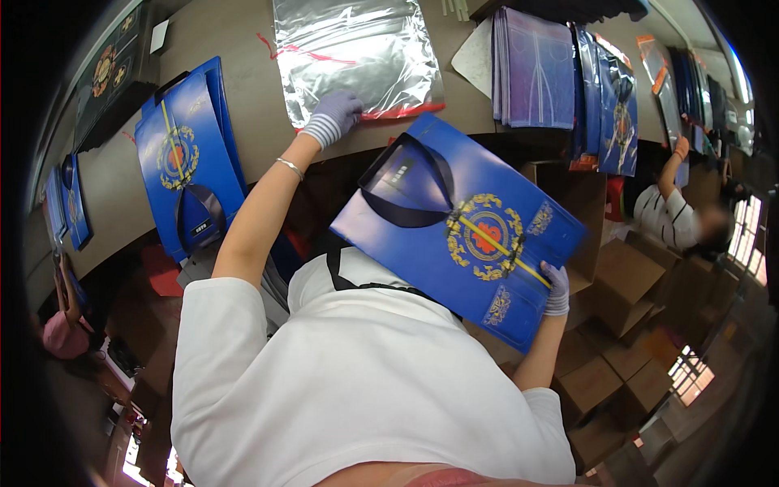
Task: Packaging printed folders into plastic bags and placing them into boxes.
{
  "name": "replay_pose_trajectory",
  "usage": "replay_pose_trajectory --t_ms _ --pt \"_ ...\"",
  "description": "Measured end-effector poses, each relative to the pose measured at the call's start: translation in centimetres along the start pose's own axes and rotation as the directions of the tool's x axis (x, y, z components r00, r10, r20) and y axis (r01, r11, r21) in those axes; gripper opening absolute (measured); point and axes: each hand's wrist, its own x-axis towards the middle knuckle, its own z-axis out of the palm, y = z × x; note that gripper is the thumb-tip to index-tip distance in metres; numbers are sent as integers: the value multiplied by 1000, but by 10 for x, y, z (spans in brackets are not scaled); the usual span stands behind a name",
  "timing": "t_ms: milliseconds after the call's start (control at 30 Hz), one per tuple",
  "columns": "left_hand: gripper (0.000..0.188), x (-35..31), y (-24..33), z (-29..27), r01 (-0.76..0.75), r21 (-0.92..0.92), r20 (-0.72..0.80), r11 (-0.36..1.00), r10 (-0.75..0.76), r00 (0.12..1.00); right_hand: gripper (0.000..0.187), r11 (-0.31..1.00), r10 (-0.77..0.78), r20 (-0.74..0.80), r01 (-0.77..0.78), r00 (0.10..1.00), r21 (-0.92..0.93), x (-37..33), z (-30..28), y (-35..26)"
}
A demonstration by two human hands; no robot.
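Note:
My right hand [556, 286], in a pale glove, grips the lower right edge of a blue paper gift bag [422, 195]. The gift bag is tilted in front of my body, its dark ribbon handle toward the upper left; a gold ring with a red centre decorates its face. On the table lies a stack of clear plastic bags [357, 49] with a red strip along the near edge. My left hand [337, 114], gloved with a striped cuff, bends its fingers on the near left corner of the top plastic bag, seemingly pinching it.
More blue gift bags [182, 154] lie at the table's left edge, beside a dark box [122, 73]. Packed blue bags [540, 69] stand at the right. Cardboard boxes [629, 272] fill the floor at right. Other people work at the far right [669, 215] and far left [65, 333].

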Motion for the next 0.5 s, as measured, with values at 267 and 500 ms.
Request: replay_pose_trajectory --t_ms 267,500 --pt "22 22 -26 -7 420 -639 180 645 -405 896 39 998 53 159 -49 986 -33 38 49 7" --pt "14 31 15 -60 279 -540 -314 794 -498 808 32 989 91 177 -68 980 -135 86 57 25"
